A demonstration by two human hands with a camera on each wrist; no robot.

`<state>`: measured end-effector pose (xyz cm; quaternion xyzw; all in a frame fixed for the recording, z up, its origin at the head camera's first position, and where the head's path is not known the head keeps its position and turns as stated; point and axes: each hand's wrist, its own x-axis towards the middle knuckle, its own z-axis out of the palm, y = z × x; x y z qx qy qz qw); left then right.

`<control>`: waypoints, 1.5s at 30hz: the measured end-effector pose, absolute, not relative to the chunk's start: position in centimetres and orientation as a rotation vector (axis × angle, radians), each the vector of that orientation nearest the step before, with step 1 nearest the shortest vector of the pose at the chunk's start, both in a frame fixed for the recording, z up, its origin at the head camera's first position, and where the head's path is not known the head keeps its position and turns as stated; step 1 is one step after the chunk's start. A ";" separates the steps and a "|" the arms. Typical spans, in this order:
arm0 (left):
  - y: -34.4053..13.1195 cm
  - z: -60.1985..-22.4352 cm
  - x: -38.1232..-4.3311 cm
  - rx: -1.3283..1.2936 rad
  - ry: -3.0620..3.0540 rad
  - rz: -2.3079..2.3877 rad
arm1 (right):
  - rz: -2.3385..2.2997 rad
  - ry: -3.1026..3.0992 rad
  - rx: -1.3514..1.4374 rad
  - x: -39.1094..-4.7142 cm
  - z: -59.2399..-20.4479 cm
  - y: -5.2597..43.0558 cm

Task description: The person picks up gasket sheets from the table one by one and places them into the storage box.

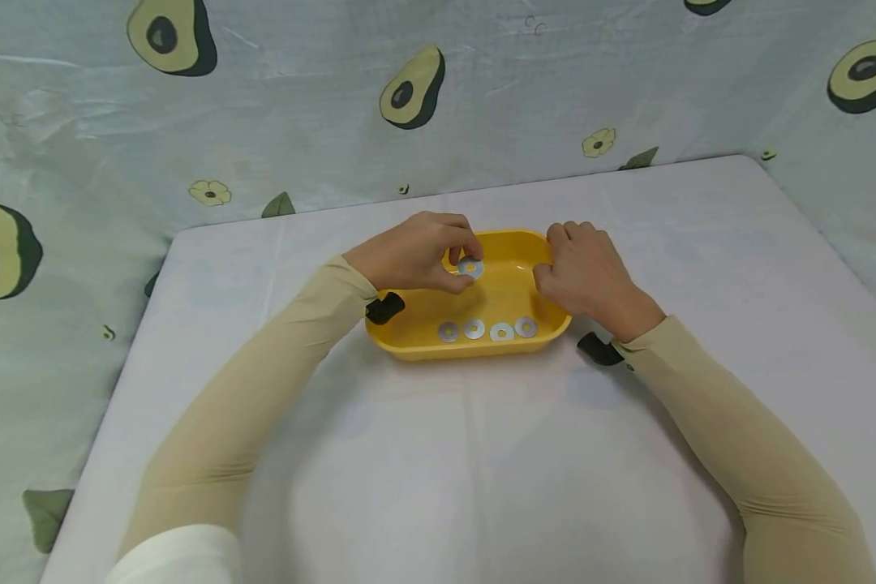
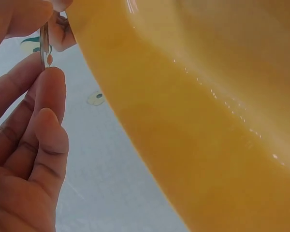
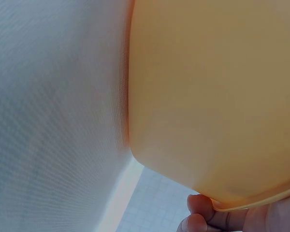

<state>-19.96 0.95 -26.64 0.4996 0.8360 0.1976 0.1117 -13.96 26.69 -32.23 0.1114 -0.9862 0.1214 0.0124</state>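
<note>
A yellow oval-cornered tray [image 1: 507, 296] sits on the white-covered table. My left hand [image 1: 427, 251] is over its left part and pinches a flat metal washer [image 1: 471, 268] between thumb and fingers. Edge-on, the same washer [image 2: 44, 46] shows in the left wrist view, held in the fingertips of the left hand [image 2: 34, 125]. At the tray's right end my right hand [image 1: 587, 272] grips the rim, its fingers [image 3: 200, 205] curled over the edge in the right wrist view. Several washers [image 1: 474, 328] lie in a row along the tray's near side.
The table [image 1: 467, 454] has a white cloth, with its far edge just beyond the tray. Behind hangs a pale curtain [image 1: 299, 89] printed with avocados. Dark wrist-camera mounts [image 1: 385, 308] jut from both sleeves, the left one overlapping the tray's rim.
</note>
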 end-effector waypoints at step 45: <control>6.8 -31.2 -20.5 1.444 2.287 0.523 | 0.394 -3.066 0.342 -14.0 -32.5 26.8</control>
